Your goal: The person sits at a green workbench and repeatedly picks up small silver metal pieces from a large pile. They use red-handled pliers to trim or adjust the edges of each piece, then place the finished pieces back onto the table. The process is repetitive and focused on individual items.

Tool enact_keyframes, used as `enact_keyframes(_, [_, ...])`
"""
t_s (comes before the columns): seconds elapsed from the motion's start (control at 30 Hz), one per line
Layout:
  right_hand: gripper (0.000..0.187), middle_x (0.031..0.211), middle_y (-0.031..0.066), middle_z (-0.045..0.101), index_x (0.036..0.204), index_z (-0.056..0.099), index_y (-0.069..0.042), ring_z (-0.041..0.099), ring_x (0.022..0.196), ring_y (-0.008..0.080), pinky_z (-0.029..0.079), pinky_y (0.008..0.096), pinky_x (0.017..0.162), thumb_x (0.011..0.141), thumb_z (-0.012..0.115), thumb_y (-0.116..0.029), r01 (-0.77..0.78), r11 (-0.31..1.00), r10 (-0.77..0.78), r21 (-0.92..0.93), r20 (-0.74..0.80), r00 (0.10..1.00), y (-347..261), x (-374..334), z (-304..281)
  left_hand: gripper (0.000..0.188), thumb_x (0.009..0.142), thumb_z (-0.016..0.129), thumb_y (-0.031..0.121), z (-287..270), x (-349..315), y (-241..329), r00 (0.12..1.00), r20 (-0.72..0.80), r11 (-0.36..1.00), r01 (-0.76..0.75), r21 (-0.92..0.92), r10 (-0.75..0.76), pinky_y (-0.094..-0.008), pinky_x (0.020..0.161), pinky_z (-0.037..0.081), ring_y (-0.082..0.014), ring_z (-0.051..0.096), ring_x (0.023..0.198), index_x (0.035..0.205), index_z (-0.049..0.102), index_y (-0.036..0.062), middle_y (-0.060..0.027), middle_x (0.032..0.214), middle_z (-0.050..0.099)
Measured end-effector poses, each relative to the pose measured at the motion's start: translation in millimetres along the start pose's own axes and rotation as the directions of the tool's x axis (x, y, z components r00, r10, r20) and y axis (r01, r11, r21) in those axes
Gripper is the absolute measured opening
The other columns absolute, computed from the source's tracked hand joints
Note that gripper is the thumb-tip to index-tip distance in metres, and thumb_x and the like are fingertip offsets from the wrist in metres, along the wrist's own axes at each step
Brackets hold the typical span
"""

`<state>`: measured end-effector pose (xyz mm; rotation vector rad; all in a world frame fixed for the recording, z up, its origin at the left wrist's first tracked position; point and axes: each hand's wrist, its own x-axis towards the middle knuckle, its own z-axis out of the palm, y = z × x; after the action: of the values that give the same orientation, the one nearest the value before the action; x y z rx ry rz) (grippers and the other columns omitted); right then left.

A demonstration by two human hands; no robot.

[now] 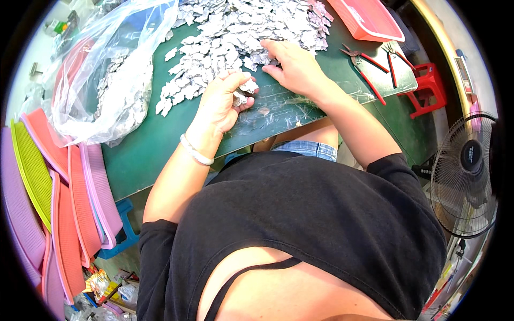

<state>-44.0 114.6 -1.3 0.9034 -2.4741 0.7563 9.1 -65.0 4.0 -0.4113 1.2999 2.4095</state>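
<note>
A green, scuffed table (pixel 176 128) fills the upper part of a cluttered workroom. At far left, purple, coral and lime perforated plastic baskets (pixel 64 235) stand packed together beside the table. Next comes a clear plastic bag (pixel 80 120), bulging, with silvery pieces inside. The left hand (pixel 222 101), a pale bangle (pixel 196 150) at its wrist, curls around a few flat, irregular silvery-white pieces (pixel 241 97), thumb on top. Beyond it spreads a large heap of similar pieces (pixel 235 40). The right hand (pixel 294 67) has thumb and forefinger parted at the heap's near edge. Further right lie a coral basket (pixel 369 24) and two red-handled pliers (pixel 373 62), then a red stool (pixel 431 91) and a black fan (pixel 465 171).
</note>
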Motion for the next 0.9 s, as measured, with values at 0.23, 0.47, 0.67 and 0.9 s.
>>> enact_keyframes(0.23, [0.035,0.078,0.0065,0.062,0.113,0.052,-0.004,0.058,0.069,0.0168,0.047,0.0278,0.064,0.079,0.058,-0.01,-0.189,0.969,0.185,0.162,0.04,0.982,5,2,-3,0.013,0.079,0.059,0.005,1,-1,2,0.999,-0.024,1.0,-0.031,-0.002,0.031,-0.025,0.053,0.047,-0.0171,0.059,0.07,0.091,0.054,0.0063,-0.0084,0.087,0.061])
enact_keyframes(0.47, [0.033,0.076,0.0005,0.062,0.113,0.052,0.001,0.053,0.064,0.0048,0.043,0.0195,0.059,0.082,0.058,-0.009,-0.538,0.552,0.333,0.637,0.423,0.843,-10,9,-24,0.019,0.081,0.062,0.01,0,5,-1,0.999,0.043,1.0,-0.011,0.016,0.01,-0.0238,0.051,0.045,-0.0142,0.057,0.064,0.098,0.056,0.0067,-0.0047,0.074,0.058])
enact_keyframes(0.67, [0.038,0.08,0.0056,0.063,0.117,0.049,-0.002,0.057,0.067,0.0137,0.046,0.0253,0.063,0.08,0.057,-0.007,-0.303,0.859,0.209,0.412,0.257,0.943,0,3,-18,0.015,0.082,0.061,0.012,-1,4,-3,0.999,0.043,0.999,0.019,0.046,-0.021,-0.0246,0.05,0.046,-0.0138,0.056,0.063,0.094,0.055,0.0058,-0.0052,0.073,0.058])
enact_keyframes(0.9, [0.038,0.082,0.0123,0.057,0.112,0.05,-0.002,0.056,0.08,0.0296,0.046,0.0358,0.072,0.075,0.059,-0.008,0.071,0.992,-0.061,-0.106,0.1,0.993,0,-7,-7,0.015,0.081,0.054,0.008,-4,1,-1,0.999,0.036,0.993,0.0,-0.122,0.005,-0.0266,0.053,0.048,-0.019,0.058,0.072,0.096,0.05,0.0068,-0.011,0.087,0.06])
